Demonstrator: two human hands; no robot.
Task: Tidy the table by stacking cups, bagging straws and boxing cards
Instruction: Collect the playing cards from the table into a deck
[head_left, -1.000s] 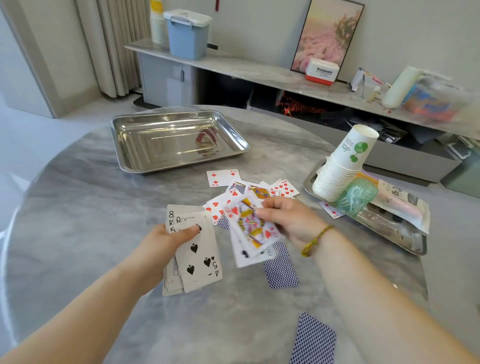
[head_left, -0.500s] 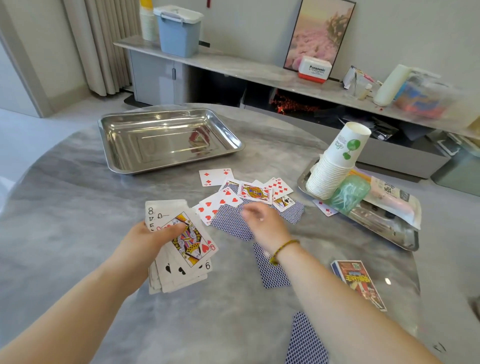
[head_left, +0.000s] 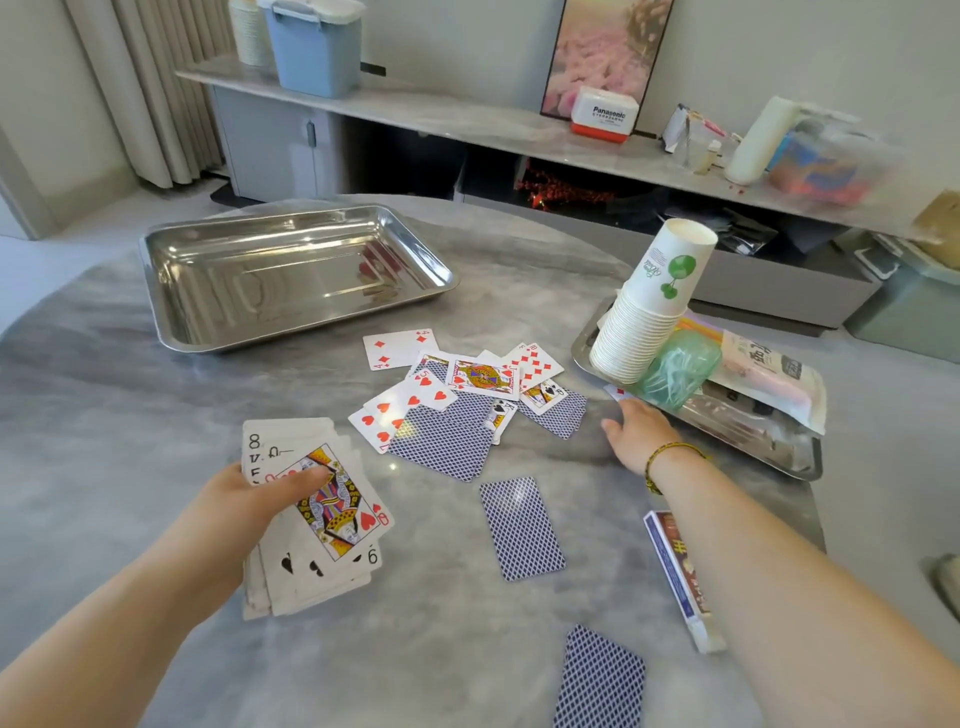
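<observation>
Paper cup stack (head_left: 644, 322) one, left hand (head_left: 244, 504) gripping card fan (head_left: 332, 519), right hand (head_left: 636, 434) flat, empty

We note the right hand (head_left: 636, 434) has left the loose pile (head_left: 467, 400) and now reaches rightward, fingers straight, tips at the red-pipped card (head_left: 618, 393) by the edge of the right tray (head_left: 779, 449). The fan it carried a second ago now lies on the held stack (head_left: 322, 519) in the left hand (head_left: 244, 512). The queen of hearts is uppermost, where the five of spades was.
</observation>
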